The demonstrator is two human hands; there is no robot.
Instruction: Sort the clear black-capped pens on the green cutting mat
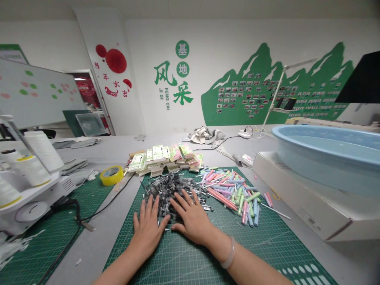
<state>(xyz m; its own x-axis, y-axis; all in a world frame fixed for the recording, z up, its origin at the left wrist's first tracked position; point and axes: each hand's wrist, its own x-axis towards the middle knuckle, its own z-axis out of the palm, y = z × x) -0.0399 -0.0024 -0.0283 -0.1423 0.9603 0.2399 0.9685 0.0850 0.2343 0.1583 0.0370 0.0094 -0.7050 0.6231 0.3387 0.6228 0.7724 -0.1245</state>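
Grey table here, green cutting mat running down to 6 o'clock, dark pens heaped near its 12, pastel tubes mostly around its 1. Another green mat at 9, yellow tape about 10, crumpled cloth way up at 12, and a long white box at 3.

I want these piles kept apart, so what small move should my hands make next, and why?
I'd probably nudge the dark pen-like pieces slightly left with your right hand: their heap runs close up to the coloured sticks, that hand rests at it, and your left hand, at its near left side, could act as a stop.
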